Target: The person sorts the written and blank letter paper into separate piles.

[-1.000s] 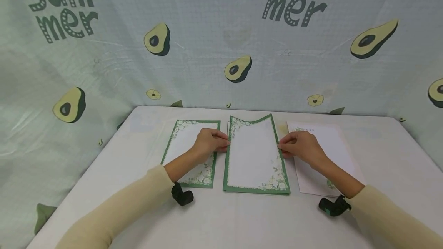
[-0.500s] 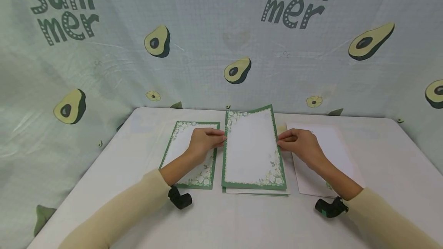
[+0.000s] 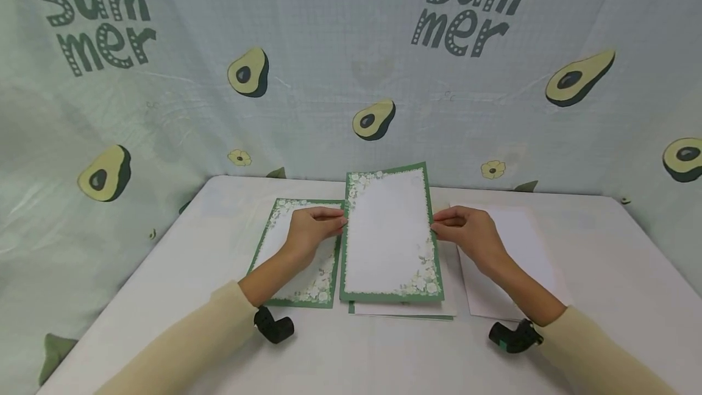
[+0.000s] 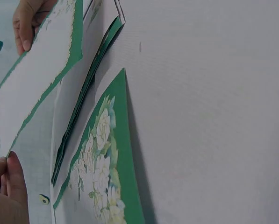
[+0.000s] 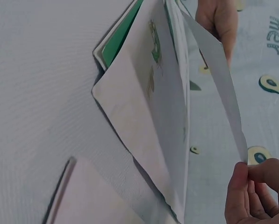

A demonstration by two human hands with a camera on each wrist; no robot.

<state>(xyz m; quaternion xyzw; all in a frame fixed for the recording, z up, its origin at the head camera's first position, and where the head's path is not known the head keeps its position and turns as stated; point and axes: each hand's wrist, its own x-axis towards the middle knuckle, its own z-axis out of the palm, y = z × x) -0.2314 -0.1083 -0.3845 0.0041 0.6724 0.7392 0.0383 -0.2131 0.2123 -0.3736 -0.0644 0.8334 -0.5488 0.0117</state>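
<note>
A sheet of paper (image 3: pixel 390 236) with a green floral border hangs raised over the middle pile, its upper right corner tilted up. My left hand (image 3: pixel 311 233) pinches its left edge between thumb and fingers. On the opposite edge my right hand (image 3: pixel 470 233) pinches it the same way. Below it, the pile's top sheet (image 3: pixel 406 309) is pale pink, with green-bordered paper (image 5: pixel 120 41) showing under it in the right wrist view. The left wrist view shows a gap between the held sheet (image 4: pixel 36 74) and the pile.
To the left lies another green-bordered floral sheet (image 3: pixel 320 276), partly behind my left forearm. A pale pink sheet or pile (image 3: pixel 518 236) lies to the right, under my right forearm. The white table (image 3: pixel 378 358) meets an avocado-print cloth (image 3: pixel 307 108) at the back.
Both hands have raised the green-bordered sheet off the middle pile and shifted it slightly left. The pale pink sheet beneath has come into view. The head view has tilted a little.
</note>
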